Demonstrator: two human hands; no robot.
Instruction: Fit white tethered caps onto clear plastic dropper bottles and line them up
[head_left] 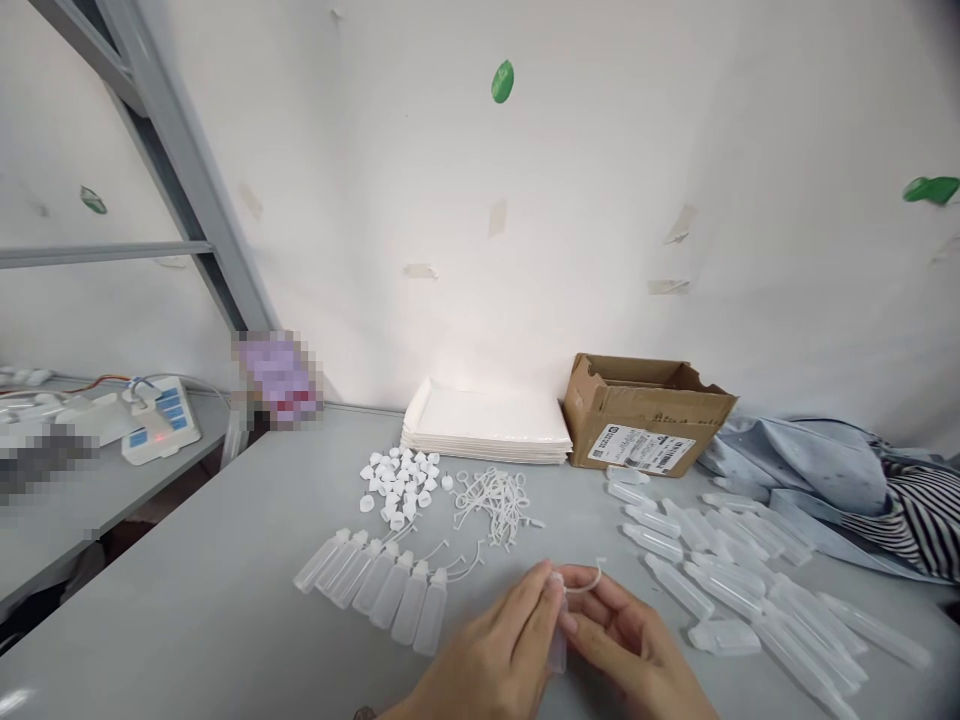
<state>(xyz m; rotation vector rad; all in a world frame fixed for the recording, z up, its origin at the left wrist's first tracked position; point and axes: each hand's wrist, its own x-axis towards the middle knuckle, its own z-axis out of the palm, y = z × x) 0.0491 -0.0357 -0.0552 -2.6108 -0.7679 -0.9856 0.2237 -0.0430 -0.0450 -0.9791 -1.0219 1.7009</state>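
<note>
A small translucent plastic squeeze bottle [557, 655] stands upright between my hands at the bottom middle. My left hand [499, 640] is closed around its neck from the left, fingers at the top. From the other side, my right hand [626, 635] grips the bottle with thumb and fingers. A thin white strap [589, 583] curves out to the right from the bottle's neck. Left of my hands lies a row of similar bottles [390, 590], some with straps sticking out. Behind are a heap of white caps [401, 482] and a tangle of loose white straps [499, 503].
Many loose translucent bottles [724, 570] lie on the right of the grey table [187, 590]. At the back are a stack of white padded envelopes [487, 425] and an open cardboard box [645, 415]. Blue cloth [795, 470] lies far right; a power strip [161, 420] sits on the left table.
</note>
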